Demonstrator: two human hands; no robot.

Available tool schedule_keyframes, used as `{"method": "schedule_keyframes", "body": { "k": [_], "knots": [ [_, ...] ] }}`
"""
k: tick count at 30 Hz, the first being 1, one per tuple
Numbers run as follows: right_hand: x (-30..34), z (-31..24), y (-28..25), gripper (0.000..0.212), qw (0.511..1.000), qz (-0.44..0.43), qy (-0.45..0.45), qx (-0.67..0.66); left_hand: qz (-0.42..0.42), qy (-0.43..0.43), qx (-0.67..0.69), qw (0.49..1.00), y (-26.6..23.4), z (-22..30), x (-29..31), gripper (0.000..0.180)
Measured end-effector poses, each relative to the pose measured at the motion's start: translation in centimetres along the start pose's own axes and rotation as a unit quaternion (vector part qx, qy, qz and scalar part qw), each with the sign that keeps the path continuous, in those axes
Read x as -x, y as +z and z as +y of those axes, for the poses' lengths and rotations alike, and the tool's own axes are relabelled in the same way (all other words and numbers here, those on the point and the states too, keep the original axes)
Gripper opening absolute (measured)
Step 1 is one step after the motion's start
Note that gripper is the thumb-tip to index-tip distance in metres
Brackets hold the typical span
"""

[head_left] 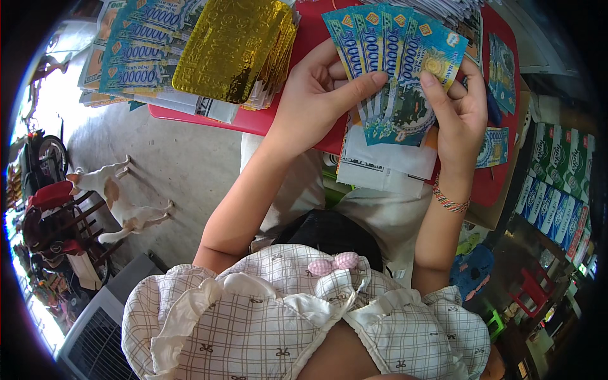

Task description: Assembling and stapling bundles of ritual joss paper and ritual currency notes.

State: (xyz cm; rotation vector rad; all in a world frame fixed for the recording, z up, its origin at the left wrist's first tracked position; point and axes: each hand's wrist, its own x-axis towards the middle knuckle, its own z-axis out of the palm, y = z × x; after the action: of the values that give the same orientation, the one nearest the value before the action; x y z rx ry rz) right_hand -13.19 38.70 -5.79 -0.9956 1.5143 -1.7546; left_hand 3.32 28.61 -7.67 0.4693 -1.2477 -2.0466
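Note:
Both my hands hold a fan of blue paper notes [398,76] above the red tabletop [253,121]. My left hand [316,95] grips the fan's left side, thumb lying across the front. At the right edge, my right hand [457,111] pinches the outermost note between thumb and fingers. White printed papers [373,170] lie beneath the fan at the table's near edge. A stack of embossed gold paper sheets [231,50] lies left of my hands. Beyond it, another spread of blue notes [136,54] rests on more papers.
Right of my hands lie a loose blue note [493,149] and a small bunch of blue notes [501,73]. Green cartons [560,161] and blue cartons [551,212] are stacked at the right. A white and tan dog [120,196] lies on the grey floor [171,142] at left.

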Motion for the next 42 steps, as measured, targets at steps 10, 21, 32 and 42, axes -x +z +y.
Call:
{"method": "schedule_keyframes", "body": {
  "k": [10, 21, 32, 42],
  "knots": [
    [0.1, 0.1, 0.2, 0.046, 1.0, 0.0, 0.0, 0.014, 0.006, 0.015, -0.021, 1.0, 0.2, 0.2, 0.1, 0.051],
    [0.3, 0.2, 0.2, 0.044, 1.0, -0.006, -0.019, 0.021, 0.001, 0.016, -0.017, 1.0, -0.1, -0.1, -0.2, 0.05],
    [2.0, -0.2, -1.3, 0.034, 0.995, 0.051, -0.079, 0.019, 0.007, 0.028, -0.018, 0.999, 0.1, -0.1, -0.2, 0.043],
    [7.2, -0.4, -3.9, 0.025, 0.987, 0.109, -0.084, 0.077, -0.029, -0.067, -0.047, 0.996, 3.1, 0.3, 1.4, 0.049]
  ]
}}
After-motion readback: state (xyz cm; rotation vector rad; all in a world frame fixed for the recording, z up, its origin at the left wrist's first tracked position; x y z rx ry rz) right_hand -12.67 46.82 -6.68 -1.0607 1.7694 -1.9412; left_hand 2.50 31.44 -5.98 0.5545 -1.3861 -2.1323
